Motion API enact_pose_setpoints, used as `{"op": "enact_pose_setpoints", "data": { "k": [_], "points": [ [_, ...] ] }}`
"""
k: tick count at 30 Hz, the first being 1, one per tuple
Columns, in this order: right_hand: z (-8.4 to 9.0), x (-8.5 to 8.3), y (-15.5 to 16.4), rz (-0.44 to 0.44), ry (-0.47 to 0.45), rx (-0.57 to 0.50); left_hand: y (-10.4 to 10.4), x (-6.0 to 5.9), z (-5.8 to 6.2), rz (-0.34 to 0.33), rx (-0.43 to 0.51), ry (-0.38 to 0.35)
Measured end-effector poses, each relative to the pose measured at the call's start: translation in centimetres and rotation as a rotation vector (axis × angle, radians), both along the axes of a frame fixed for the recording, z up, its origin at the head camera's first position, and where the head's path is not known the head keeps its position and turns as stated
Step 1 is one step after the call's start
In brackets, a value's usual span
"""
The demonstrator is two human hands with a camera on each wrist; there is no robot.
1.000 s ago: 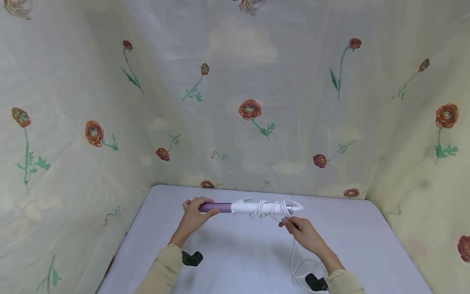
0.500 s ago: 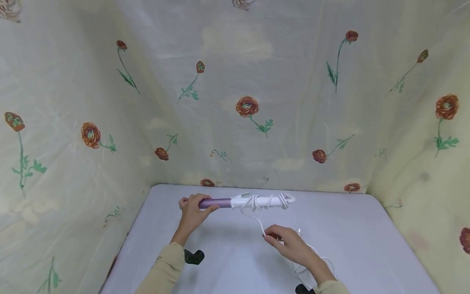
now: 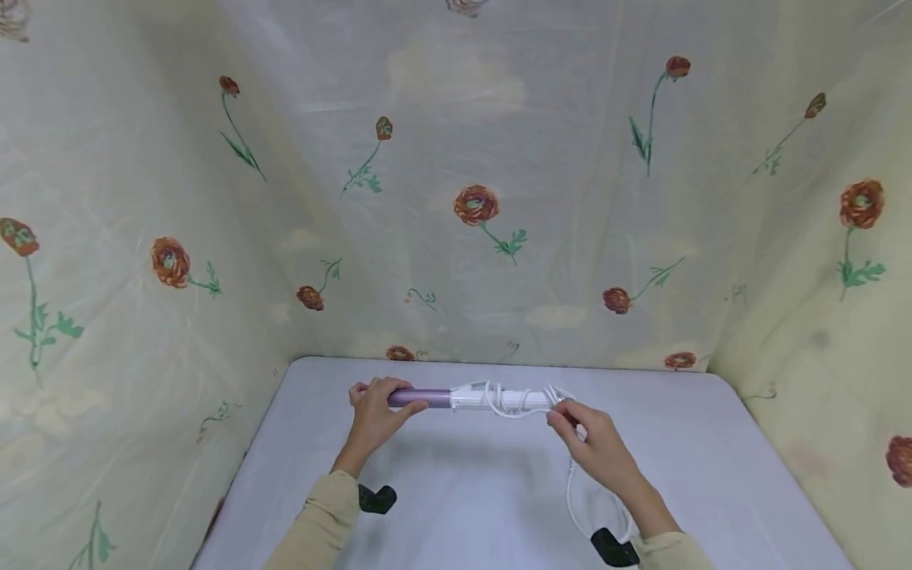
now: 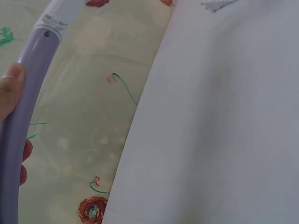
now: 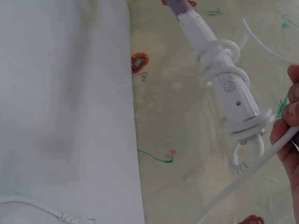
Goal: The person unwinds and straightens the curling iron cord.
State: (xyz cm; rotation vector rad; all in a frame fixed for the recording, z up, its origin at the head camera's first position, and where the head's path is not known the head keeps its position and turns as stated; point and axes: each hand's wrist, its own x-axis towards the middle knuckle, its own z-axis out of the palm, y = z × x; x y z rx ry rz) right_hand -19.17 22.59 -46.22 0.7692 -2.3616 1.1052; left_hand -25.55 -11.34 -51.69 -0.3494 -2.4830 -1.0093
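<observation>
A curling iron (image 3: 470, 397) with a purple barrel (image 4: 18, 116) and a white handle (image 5: 219, 70) is held level above the table (image 3: 499, 507). My left hand (image 3: 378, 412) grips the purple barrel end. A white cord (image 5: 233, 135) is looped several times round the white handle. My right hand (image 3: 594, 447) pinches the cord just off the handle's right end. The rest of the cord (image 3: 570, 495) hangs down to the table by my right wrist.
Floral fabric walls (image 3: 470, 206) close in the table at the back and on both sides. A loose stretch of the white cord (image 5: 37, 209) lies on the table top. Black wrist-camera mounts (image 3: 375, 499) show under both forearms.
My right hand had dropped toward the table with the cord; now it is back up at the handle's right end. The cord loops sit tighter on the handle.
</observation>
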Motion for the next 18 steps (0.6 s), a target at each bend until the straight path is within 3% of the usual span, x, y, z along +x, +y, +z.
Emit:
{"op": "enact_pose_setpoints", "data": {
  "k": [7,12,18],
  "points": [
    [1.6,-1.6,1.1,-0.205,0.058,-0.005,-0.3,0.1,0.2,-0.061,-0.012,-0.033],
    [1.2,-2.9,1.6,-0.297,0.086,-0.054,-0.6,0.2,0.1,-0.106,-0.01,-0.053],
    [-0.1,-4.2,2.2,-0.375,0.021,-0.076,-0.9,0.4,-0.1,-0.165,0.021,-0.111]
  ]
}}
